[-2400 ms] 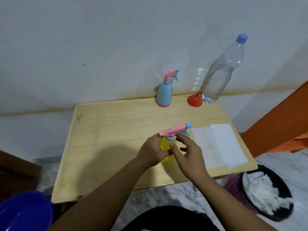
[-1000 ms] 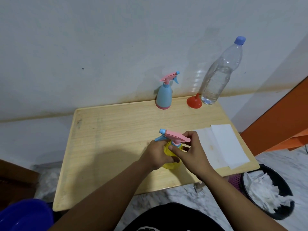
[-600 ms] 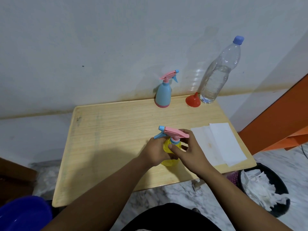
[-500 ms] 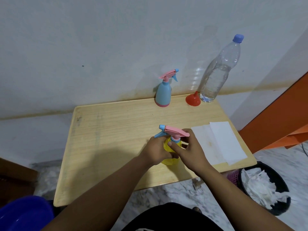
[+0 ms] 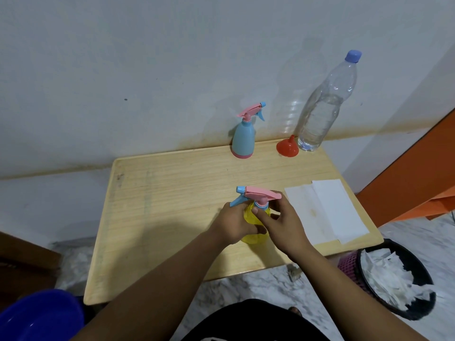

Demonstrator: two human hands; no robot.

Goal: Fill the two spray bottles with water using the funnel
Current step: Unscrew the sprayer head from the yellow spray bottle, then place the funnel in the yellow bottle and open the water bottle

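Observation:
A yellow spray bottle [image 5: 256,236] with a pink and blue spray head [image 5: 258,195] stands near the front of the wooden table [image 5: 160,205]. My left hand [image 5: 235,223] wraps round its body. My right hand [image 5: 283,223] pinches the collar under the spray head with thumb and fingers. The nozzle points left. At the table's back stand a blue spray bottle [image 5: 243,136], a red funnel [image 5: 287,147] lying mouth down, and a tall clear water bottle [image 5: 320,112] with a blue cap, partly filled.
Two white paper sheets [image 5: 327,212] lie on the table's right side. A black bin [image 5: 396,281] with crumpled paper stands on the floor at the right. A blue basin [image 5: 37,316] is at the lower left. An orange panel [image 5: 418,168] rises at the right.
The spray head has turned round: its nozzle pointed right at first and now points left. Both hands stay on the yellow bottle, my right fingers shifting on the collar.

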